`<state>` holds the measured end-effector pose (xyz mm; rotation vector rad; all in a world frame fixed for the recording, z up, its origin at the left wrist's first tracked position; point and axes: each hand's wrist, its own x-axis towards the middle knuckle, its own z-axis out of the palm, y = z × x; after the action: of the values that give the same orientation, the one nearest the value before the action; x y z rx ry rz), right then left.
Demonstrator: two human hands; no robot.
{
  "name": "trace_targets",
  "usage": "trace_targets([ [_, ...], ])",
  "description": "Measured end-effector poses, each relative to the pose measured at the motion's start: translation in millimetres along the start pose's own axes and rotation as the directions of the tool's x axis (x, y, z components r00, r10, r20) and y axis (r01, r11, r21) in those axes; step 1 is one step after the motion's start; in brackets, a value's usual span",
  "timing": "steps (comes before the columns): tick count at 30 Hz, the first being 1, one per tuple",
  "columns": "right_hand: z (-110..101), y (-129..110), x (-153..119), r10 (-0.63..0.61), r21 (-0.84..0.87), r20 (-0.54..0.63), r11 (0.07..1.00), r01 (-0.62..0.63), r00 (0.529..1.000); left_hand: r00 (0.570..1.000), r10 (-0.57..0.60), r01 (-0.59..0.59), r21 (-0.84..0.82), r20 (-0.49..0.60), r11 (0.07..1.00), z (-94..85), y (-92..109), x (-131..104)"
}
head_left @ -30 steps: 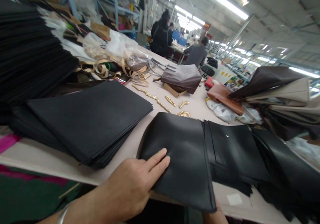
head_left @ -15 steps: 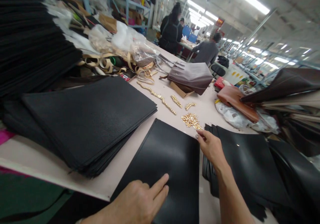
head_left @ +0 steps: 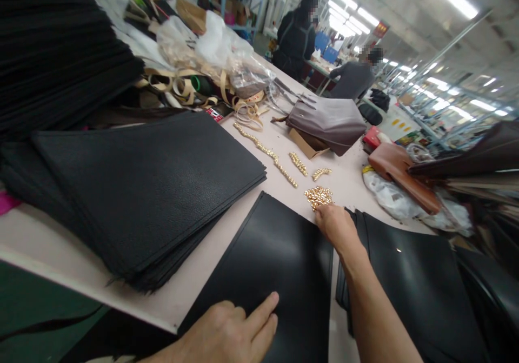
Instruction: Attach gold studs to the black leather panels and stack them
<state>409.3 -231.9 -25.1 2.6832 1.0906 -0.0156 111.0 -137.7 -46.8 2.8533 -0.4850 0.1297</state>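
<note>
My left hand [head_left: 231, 330] lies on a smooth black leather panel [head_left: 275, 244], two fingers stretched out and pressed flat against it. At the panel's far right corner, my right hand [head_left: 335, 225] reaches to the near edge of a loose pile of small gold metal pieces [head_left: 318, 195]. Its fingers are drawn together and point down. Whatever lies between the fingertips is hidden. Just beyond the pile are two short rows of gold pieces [head_left: 298, 163] and a long gold row [head_left: 267, 152].
A stack of grained black panels [head_left: 150, 190] stands on the left, with a taller black stack [head_left: 52, 54] behind. More smooth black panels [head_left: 413, 265] lie to the right. Farther back are a brown bag [head_left: 328, 119], tan strips [head_left: 186, 90] and two people [head_left: 294, 41].
My right hand has moved from the panel's corner onto the near edge of the gold pile, its fingers now drawn together. My left hand stays on the panel. The view has shifted slightly.
</note>
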Motion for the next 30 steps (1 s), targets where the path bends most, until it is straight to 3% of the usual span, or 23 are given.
trace_targets([
  [6, -0.2, -17.5, 6.1, 0.088, -0.047, -0.018, 0.995, -0.089, 0.996, 1.0, -0.008, 0.008, 0.025, -0.007, 1.0, -3.5, 3.7, -2.5],
  [12, 6.6, -5.2, -3.6, 0.155, 0.088, -0.079, 0.985, -0.148, 0.985, 0.998, 0.02, -0.017, 0.05, -0.053, 0.999, 7.1, 9.6, -14.9],
  [16, 9.2, -7.2, -51.4, 0.091, 0.282, -0.018, 0.956, -0.082, 0.996, 0.993, 0.004, 0.003, 0.059, -0.118, 0.998, 12.1, 10.0, -18.5],
  [20, 9.2, -34.3, -126.9, -0.061, 0.696, 0.053, 0.718, 0.007, 0.997, 0.988, -0.004, 0.012, 0.052, -0.153, 0.999, 8.8, 9.5, -19.1],
  [23, 6.1, -55.6, -166.2, -0.098, 0.747, 0.07, 0.664, 0.013, 0.993, 0.987, -0.012, 0.019, 0.043, -0.159, 0.999, 7.7, 9.9, -20.1],
  [26, 3.2, -66.3, -179.6, -0.125, 0.737, 0.051, 0.674, 0.047, 0.991, 0.987, -0.017, 0.023, 0.037, -0.161, 0.999, 9.3, 10.7, -21.2],
  [30, 1.6, -70.2, -177.9, -0.158, 0.688, 0.032, 0.719, 0.093, 0.987, 0.987, -0.016, 0.022, 0.036, -0.16, 0.999, 11.0, 11.4, -21.2],
])
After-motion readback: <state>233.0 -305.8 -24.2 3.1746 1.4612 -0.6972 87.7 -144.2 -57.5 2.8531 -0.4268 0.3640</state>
